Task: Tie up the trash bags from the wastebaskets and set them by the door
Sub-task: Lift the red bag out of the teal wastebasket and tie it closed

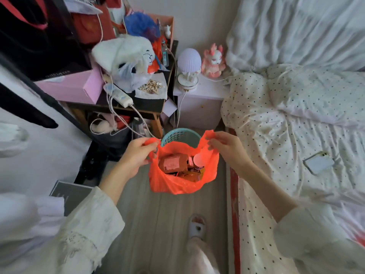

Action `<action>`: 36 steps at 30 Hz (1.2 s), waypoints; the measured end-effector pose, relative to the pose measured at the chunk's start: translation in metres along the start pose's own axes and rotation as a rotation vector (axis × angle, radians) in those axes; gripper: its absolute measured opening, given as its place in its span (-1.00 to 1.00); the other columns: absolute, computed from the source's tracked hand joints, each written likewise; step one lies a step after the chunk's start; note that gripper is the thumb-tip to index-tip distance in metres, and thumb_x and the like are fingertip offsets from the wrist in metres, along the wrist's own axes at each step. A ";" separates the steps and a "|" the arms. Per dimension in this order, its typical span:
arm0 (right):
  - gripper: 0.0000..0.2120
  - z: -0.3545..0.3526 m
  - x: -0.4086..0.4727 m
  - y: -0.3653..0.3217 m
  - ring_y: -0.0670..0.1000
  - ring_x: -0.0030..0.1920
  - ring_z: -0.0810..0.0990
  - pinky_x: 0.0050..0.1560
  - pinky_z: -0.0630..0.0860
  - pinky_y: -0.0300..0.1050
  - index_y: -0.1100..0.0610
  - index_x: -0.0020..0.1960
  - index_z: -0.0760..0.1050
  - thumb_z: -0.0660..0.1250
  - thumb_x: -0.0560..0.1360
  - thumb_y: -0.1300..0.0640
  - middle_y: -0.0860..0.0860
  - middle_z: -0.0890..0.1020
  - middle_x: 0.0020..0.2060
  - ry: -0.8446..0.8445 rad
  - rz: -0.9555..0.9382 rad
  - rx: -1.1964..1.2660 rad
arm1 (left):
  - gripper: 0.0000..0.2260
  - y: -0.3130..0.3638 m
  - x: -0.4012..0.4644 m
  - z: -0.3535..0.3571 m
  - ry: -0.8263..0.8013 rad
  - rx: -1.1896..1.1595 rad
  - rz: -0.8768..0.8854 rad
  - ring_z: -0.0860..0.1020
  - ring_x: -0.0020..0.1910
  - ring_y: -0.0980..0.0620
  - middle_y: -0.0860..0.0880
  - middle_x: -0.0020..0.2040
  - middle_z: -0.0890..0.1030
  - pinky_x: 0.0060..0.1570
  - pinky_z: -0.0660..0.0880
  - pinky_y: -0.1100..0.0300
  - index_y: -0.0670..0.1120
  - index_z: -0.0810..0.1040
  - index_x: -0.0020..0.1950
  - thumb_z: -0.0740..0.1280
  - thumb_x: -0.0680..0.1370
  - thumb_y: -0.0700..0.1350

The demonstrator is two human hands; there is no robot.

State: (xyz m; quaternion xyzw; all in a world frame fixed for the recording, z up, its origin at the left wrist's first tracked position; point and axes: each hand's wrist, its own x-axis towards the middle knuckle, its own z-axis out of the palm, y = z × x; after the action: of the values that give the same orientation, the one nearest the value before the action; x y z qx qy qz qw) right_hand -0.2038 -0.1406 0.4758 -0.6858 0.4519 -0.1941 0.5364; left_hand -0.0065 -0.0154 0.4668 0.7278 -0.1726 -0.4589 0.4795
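An orange plastic trash bag (177, 183) hangs in the air between my hands, its mouth spread open. Inside it lie a brown box with a pink label, a white cup and some wrappers. My left hand (138, 153) pinches the bag's left handle. My right hand (227, 148) grips the right handle, held a little higher. Just behind the bag stands a teal latticed wastebasket (180, 134) on the floor; the bag is lifted out and hides its lower part.
A bed with a dotted sheet (276, 135) fills the right side, a phone (319, 162) lying on it. A cluttered desk (138, 104) with cables and a power strip stands at left, a white nightstand (197, 99) with a lamp behind the basket. My slippered foot (196, 227) stands on the wooden floor.
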 end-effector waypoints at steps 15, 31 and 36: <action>-0.81 0.119 -0.043 0.200 0.14 -0.18 0.56 -0.03 0.51 0.01 0.25 -0.06 0.57 0.19 0.47 0.29 0.17 0.63 -0.23 -0.009 0.155 -0.240 | -0.75 -0.241 0.038 -0.027 0.108 0.302 -0.007 0.50 -0.43 0.07 -0.04 -0.31 0.52 -0.31 0.45 0.19 -0.09 0.49 0.07 0.24 0.46 -0.34; -0.68 0.221 0.014 0.472 -0.01 0.31 0.37 0.30 0.20 -0.24 0.12 0.11 0.59 0.41 0.40 0.03 0.04 0.43 0.32 0.221 -0.308 -0.275 | -0.74 -0.466 0.161 0.014 0.246 0.243 0.651 0.48 -0.08 0.30 -0.10 0.07 0.51 0.00 0.40 0.43 -0.03 0.48 0.09 0.32 0.46 -0.29; -0.40 0.223 0.034 0.506 -0.05 0.37 0.37 0.38 0.27 -0.18 0.07 0.39 0.33 0.38 0.41 -0.05 -0.02 0.44 0.35 0.167 -0.418 -0.179 | -0.59 -0.489 0.175 0.022 0.134 -0.048 0.681 0.49 0.07 0.27 0.03 0.14 0.51 0.22 0.36 0.21 0.07 0.34 0.24 0.33 0.47 -0.26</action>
State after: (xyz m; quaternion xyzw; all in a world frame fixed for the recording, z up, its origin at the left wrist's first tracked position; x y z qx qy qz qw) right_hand -0.2269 -0.0520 -0.0706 -0.7907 0.3584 -0.3160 0.3827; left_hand -0.0262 0.0866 -0.0430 0.6454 -0.3630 -0.2276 0.6324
